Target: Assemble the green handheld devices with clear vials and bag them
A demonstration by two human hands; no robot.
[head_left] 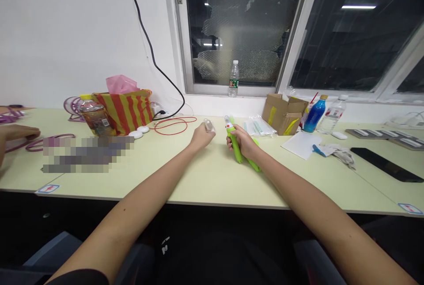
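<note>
My right hand [243,143] is wrapped round a pliers-like hand tool [236,146] with two bright green handles. Its handles spread toward me and its short pale head, marked with a red dot, points up and away. Facing it a short way to the left, my left hand [200,137] is closed on a small clear, shiny piece [208,125] whose exact kind I cannot make out. The two hands are apart, both just over the pale table [205,179]. Behind my right hand lie clear plastic bags [260,126] with thin strips in them.
Left: a striped bag [129,110], a tea bottle [94,115], a red cable [172,126] and another person's hand [20,134] by purple loops [49,142]. Right: an open cardboard box [285,115], bottles [315,114], white paper [300,144], a glove [336,152] and a black slab [386,163].
</note>
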